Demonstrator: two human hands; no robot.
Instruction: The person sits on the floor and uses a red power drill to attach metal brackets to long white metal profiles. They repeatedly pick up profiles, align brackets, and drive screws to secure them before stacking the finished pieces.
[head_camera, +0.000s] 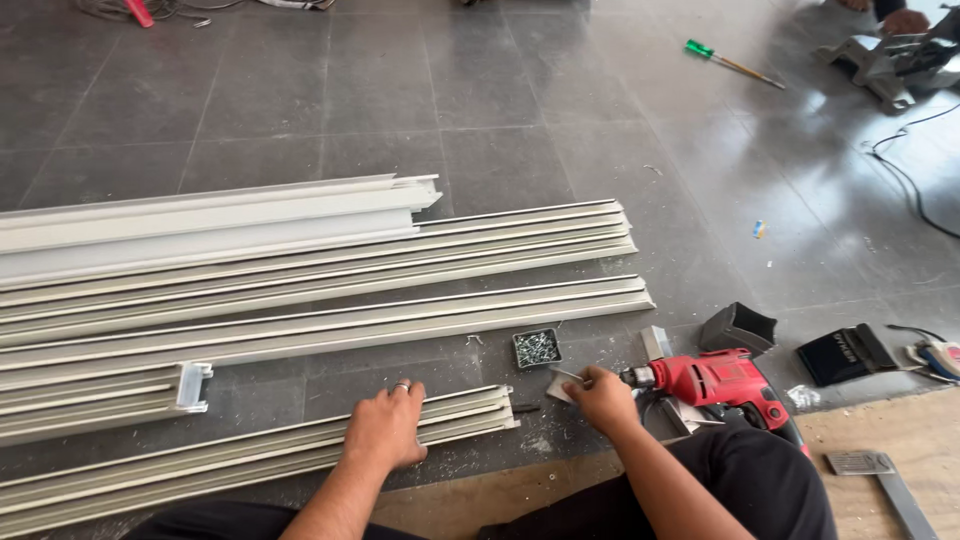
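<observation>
My left hand (388, 424) presses flat on a short bundle of pale aluminium profiles (200, 466) lying on the floor in front of me, fingers spread over its top. My right hand (603, 398) is closed on a small metal bracket piece (560, 384) just past the right end of that bundle, beside the tip of a red electric drill (712, 381) that lies on the floor. A small dark box of screws (537, 348) sits just beyond the two hands.
Several long aluminium profiles (320, 270) lie side by side across the grey tiled floor. Black plastic boxes (738, 328) and a black case (846, 354) sit right of the drill. A green-handled screwdriver (732, 63) and another person's hand (905, 20) at a tool are far right.
</observation>
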